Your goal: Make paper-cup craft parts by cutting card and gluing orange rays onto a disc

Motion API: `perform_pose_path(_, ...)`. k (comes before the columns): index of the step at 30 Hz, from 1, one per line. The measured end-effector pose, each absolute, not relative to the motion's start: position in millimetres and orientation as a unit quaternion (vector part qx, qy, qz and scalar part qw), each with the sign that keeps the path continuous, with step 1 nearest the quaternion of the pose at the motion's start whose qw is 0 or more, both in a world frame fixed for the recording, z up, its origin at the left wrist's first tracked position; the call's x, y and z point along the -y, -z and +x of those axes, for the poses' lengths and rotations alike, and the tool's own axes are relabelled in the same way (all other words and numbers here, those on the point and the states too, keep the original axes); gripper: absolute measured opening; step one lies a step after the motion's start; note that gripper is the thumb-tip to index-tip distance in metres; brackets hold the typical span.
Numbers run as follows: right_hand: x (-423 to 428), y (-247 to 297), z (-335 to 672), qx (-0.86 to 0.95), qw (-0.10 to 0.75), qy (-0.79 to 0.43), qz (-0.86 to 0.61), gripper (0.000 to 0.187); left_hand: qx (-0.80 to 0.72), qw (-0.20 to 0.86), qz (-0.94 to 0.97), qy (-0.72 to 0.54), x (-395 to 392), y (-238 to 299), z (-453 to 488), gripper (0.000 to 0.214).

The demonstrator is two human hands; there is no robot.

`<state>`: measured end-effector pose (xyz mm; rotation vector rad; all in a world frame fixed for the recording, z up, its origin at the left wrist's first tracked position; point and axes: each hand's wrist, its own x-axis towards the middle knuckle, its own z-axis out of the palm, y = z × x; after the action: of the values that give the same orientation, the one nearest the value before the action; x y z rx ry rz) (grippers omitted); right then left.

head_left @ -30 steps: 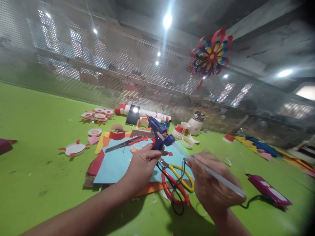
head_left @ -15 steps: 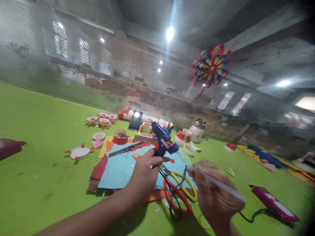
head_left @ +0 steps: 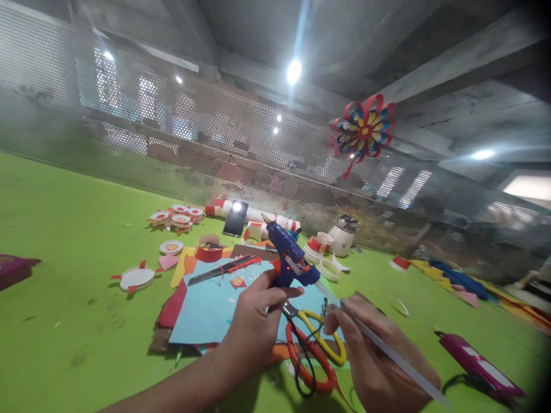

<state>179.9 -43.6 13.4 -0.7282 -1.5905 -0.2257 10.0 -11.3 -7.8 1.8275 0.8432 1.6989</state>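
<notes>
My left hand (head_left: 252, 315) is closed around the grip of a blue glue gun (head_left: 286, 246), its nozzle tilted up and away to the left. A small red light glows on the gun. A long translucent glue stick (head_left: 398, 360) runs from the gun's rear end down to the right. My right hand (head_left: 374, 353) is closed on that stick, behind the gun. Below the gun lie scissors (head_left: 330, 376) with red and yellow handles, a black cord looping over them. Under my left hand is a stack of coloured paper with a light blue sheet (head_left: 202, 315) on top.
A cutter knife (head_left: 221, 271) rests on the paper. Around it are a red paper ring (head_left: 209, 252), a white disc with red tabs (head_left: 136, 279), a phone (head_left: 235, 218), a white jar (head_left: 343, 238) and a purple corded device (head_left: 477, 364). A paper flower (head_left: 365, 132) hangs above.
My right hand has moved slightly down and to the right, along with the glue stick. The glue gun is tilted a little more. The whole view has shifted slightly.
</notes>
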Motion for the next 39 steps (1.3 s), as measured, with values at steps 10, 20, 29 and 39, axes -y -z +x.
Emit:
perform_pose_path(10,40.2,-7.4,172.6,0.668,0.66,0.139,-0.314,0.024,-0.306,0.225,0.683,-0.624,13.7,10.5,9.8,0.032)
perform_pose_path(20,45.4,0.3,168.0,0.635,0.691,0.153,-0.308,0.033,-0.297,0.151,0.712,-0.618,10.8,15.2,9.3,0.032)
perform_pose_path(29,53.1,-10.7,163.3,0.683,0.66,0.165,-0.268,0.042,-0.283,0.137,0.714,-0.625,14.0,13.3,10.3,0.034)
perform_pose_path(39,50.6,-1.3,166.5,0.602,0.697,0.197,-0.337,0.021,-0.296,0.133,0.718,-0.615,11.7,13.4,9.2,0.034)
